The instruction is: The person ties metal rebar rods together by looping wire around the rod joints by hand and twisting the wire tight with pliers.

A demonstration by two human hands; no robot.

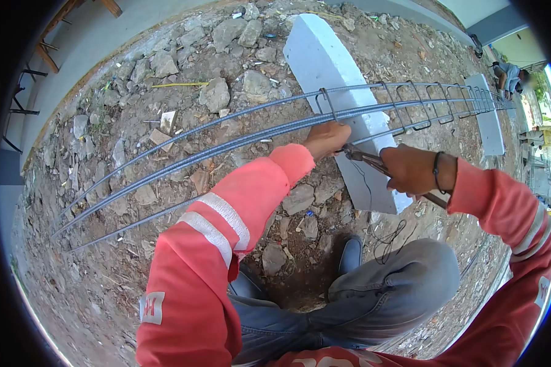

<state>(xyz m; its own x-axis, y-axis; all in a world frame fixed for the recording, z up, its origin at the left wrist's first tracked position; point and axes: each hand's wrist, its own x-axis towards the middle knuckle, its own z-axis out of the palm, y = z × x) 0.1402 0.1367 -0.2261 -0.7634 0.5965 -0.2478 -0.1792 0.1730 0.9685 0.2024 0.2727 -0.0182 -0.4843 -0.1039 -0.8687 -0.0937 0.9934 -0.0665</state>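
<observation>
Long steel rebars (220,147) run across the view, with square stirrups (422,107) around them on the right. They rest over a pale grey block (330,61). My left hand (329,138) is closed at the lower bars, beside a single stirrup (326,104); what its fingers pinch is hidden. My right hand (414,168) is wrapped round the handles of pliers (367,158), whose jaws are close to my left fingertips. Thin dark wire (389,244) hangs in loops below the block, near my knee.
Rubble and stones (214,95) cover the ground. A second pale block (488,122) supports the bars farther right, where another person (509,76) bends over their far end. Wooden legs (46,55) stand at the upper left. My boots (350,254) are below the bars.
</observation>
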